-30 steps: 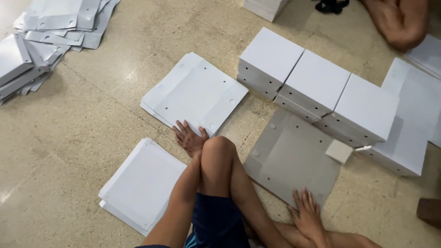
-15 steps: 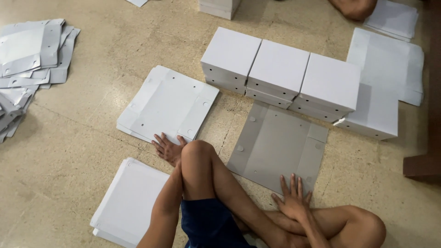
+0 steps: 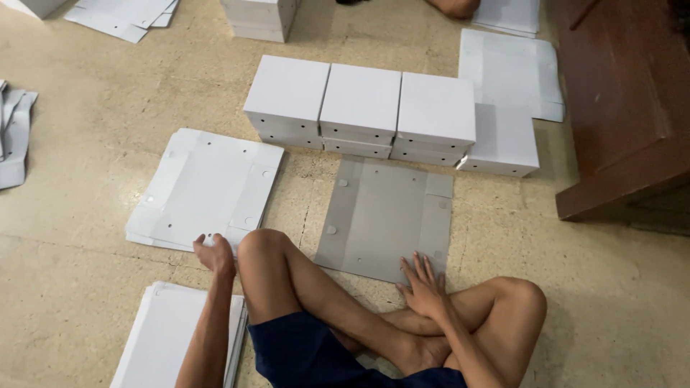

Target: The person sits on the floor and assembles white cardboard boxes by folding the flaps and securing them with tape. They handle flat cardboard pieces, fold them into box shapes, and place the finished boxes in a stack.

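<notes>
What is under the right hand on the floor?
The right hand rests flat on the near edge of a grey unfolded cardboard sheet lying on the floor. What lies beneath that sheet is covered.
</notes>
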